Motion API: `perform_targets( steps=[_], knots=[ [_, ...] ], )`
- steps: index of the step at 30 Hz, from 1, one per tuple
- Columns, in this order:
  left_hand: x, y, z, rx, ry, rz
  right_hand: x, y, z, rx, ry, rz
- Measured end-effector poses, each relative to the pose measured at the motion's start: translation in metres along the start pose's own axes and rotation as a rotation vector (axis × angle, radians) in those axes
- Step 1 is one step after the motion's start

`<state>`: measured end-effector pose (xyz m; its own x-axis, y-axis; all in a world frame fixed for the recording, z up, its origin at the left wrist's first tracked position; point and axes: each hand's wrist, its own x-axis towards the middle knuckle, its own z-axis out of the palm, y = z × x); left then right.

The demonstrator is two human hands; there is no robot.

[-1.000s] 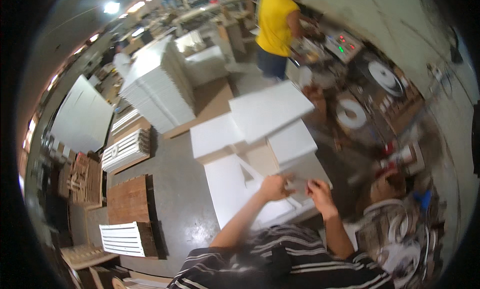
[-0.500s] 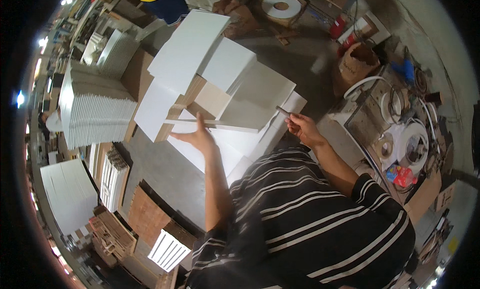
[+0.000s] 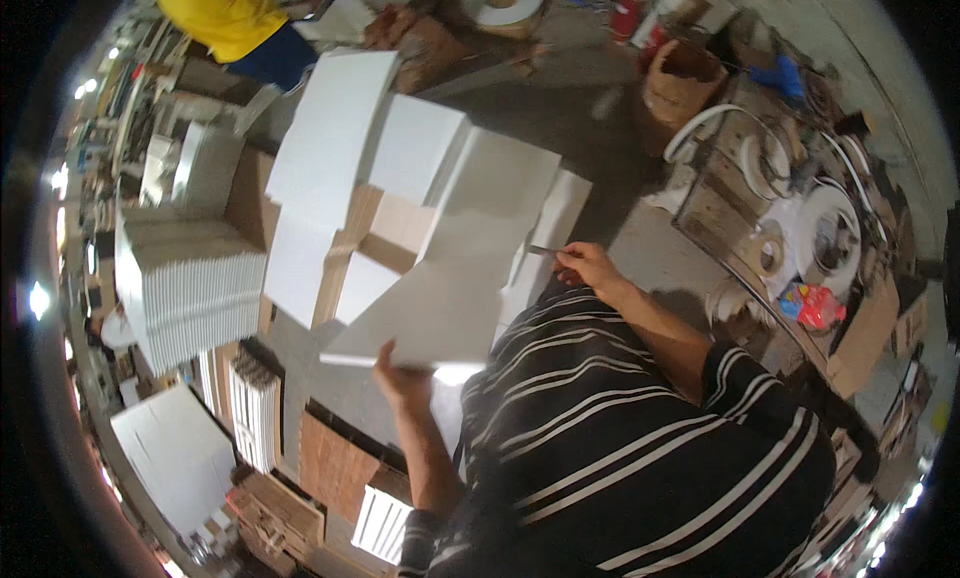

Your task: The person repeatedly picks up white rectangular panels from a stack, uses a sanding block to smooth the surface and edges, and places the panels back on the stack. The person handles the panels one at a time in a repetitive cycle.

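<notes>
My left hand [image 3: 403, 385] grips the near edge of a white panel [image 3: 425, 316], thumb over the edge and the other fingers hidden beneath. The panel is tilted, its far side by another pale panel [image 3: 497, 193]. My right hand [image 3: 592, 268] is closed on a thin dark grey stick-like tool [image 3: 543, 250] that points left, over the right side of the stack; its exact kind is unclear. Beyond the hands lie more stacked white panels [image 3: 330, 128], with brown edges and a pale wood-coloured surface [image 3: 402, 221] showing between them.
Tall stacks of white panels [image 3: 200, 303] stand at left. On the right, a cluttered workbench [image 3: 735, 213] carries rolls of edging [image 3: 828, 223] and a red plastic package [image 3: 818, 306]. A paper sack [image 3: 683, 88] stands behind it. Someone in yellow [image 3: 225, 18] is at the far left.
The panel in my left hand has gone from nearly edge-on to showing its broad face, its near edge closer to me. My right hand and the tool have shifted slightly. The view has turned.
</notes>
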<state>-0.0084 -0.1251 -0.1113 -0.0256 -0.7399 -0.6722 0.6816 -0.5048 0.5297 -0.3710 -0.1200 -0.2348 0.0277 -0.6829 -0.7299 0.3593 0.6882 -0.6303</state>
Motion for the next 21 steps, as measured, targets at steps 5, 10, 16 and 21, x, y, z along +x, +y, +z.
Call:
perform_targets(
  steps=[5, 10, 16, 21],
  knots=[
    [0.005, 0.01, -0.048, 0.189, 0.296, 0.081, 0.002, -0.004, 0.004, -0.086, -0.021, -0.03],
    [-0.029, 0.037, -0.073, 0.047, 0.351, 0.121, 0.001, -0.033, 0.014, -0.019, -0.073, -0.169],
    [-0.106, 0.065, -0.056, -0.073, 0.261, 0.392, -0.019, -0.097, 0.056, -0.144, -0.178, -0.603],
    [-0.138, 0.082, -0.03, -0.083, 0.101, 0.589, -0.045, -0.132, 0.127, -0.444, -0.18, -0.996]
  ],
)
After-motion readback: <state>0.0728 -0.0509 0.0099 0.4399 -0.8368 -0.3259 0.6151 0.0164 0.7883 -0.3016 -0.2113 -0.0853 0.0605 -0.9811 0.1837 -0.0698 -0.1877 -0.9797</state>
